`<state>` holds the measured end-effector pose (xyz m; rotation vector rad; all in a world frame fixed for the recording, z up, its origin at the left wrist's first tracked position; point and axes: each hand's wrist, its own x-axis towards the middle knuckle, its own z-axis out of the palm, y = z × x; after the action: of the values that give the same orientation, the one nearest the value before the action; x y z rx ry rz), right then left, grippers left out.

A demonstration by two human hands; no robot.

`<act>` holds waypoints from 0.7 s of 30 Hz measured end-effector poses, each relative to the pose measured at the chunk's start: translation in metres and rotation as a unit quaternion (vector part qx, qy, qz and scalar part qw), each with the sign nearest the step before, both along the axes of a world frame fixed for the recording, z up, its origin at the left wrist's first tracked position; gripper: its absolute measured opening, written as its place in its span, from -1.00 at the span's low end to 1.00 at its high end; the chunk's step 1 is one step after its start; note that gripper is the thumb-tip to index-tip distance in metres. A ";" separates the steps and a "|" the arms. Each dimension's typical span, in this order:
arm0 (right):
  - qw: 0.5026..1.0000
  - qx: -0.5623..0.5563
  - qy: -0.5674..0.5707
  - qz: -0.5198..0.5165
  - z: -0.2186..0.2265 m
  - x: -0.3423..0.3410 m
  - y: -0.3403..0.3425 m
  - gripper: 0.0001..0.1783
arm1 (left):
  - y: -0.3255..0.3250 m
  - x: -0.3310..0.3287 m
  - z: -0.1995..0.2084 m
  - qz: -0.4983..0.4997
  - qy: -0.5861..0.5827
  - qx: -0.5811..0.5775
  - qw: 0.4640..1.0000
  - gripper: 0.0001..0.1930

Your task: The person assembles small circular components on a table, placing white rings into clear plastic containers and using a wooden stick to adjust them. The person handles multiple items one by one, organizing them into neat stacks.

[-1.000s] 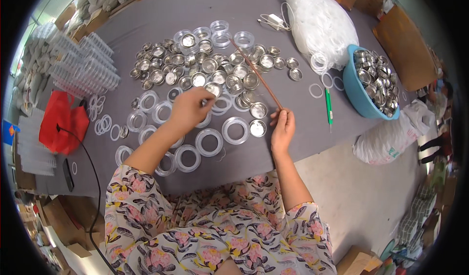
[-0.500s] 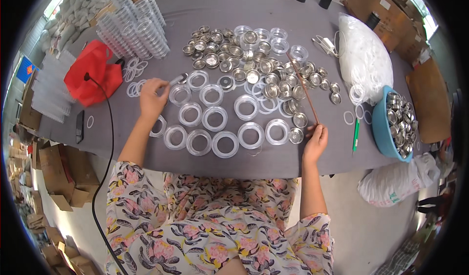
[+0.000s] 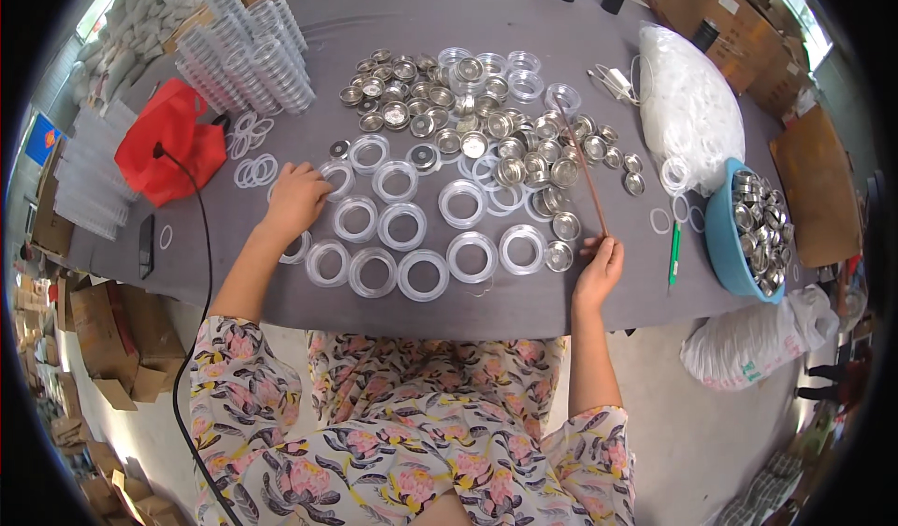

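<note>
My left hand (image 3: 297, 197) is over the left end of the clear plastic rings, its fingers bent down and drawn together at the edge of one clear ring (image 3: 338, 179). Its palm and fingertips are hidden, so what they grip does not show. Just beyond that ring lies a small metal disc with a dark centre (image 3: 340, 149). At the right, my right hand (image 3: 599, 269) pinches the near end of a thin brown stick (image 3: 591, 189), which slants away over the small silver metal cups (image 3: 536, 164). More clear rings (image 3: 423, 274) lie in loose rows between my hands.
Stacked clear plastic pieces (image 3: 253, 58) and a red bag (image 3: 168, 143) stand at the left, with a black cable (image 3: 208, 245) nearby. On the right are a green-handled tool (image 3: 674, 250), a blue basin (image 3: 725, 245) of metal cups and a bulging plastic bag (image 3: 692, 105).
My left hand has moved slightly right and nearer me, its fingers now lower at the ring's edge. The disc beyond it now shows rounder. My right hand keeps the stick nearly still.
</note>
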<state>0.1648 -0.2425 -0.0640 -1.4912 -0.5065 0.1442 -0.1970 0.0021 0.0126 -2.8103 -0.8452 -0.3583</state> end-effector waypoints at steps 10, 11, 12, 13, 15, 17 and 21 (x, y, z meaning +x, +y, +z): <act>0.998 0.030 0.047 0.012 0.013 -0.049 0.007 -0.66 | 0.007 0.012 0.004 0.114 -0.003 -0.206 0.972 -0.85; 0.997 0.048 0.051 0.020 0.014 -0.051 0.013 -0.65 | 0.009 0.014 0.004 0.120 -0.008 -0.218 0.969 -0.84; 0.997 0.049 0.060 0.024 0.011 -0.052 0.019 -0.64 | 0.010 0.014 0.006 0.127 -0.011 -0.229 0.965 -0.83; 0.996 0.050 0.067 0.027 0.005 -0.050 0.025 -0.63 | 0.012 0.015 0.005 0.132 -0.018 -0.241 0.961 -0.82; 0.999 0.036 0.025 0.023 -0.001 -0.047 0.032 -0.63 | 0.014 0.018 0.006 0.143 -0.027 -0.263 0.954 -0.83; 0.996 0.066 0.053 0.039 0.000 -0.047 0.041 -0.64 | 0.018 0.017 0.006 0.155 -0.031 -0.266 0.951 -0.83; 0.990 0.102 0.071 0.063 0.003 -0.039 0.049 -0.67 | 0.023 0.018 0.002 0.148 -0.034 -0.236 0.960 -0.84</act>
<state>0.1256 -0.1935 -0.0613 -1.2403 -0.4857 0.2864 -0.1786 0.0247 0.0141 -3.0263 -1.5233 -0.2297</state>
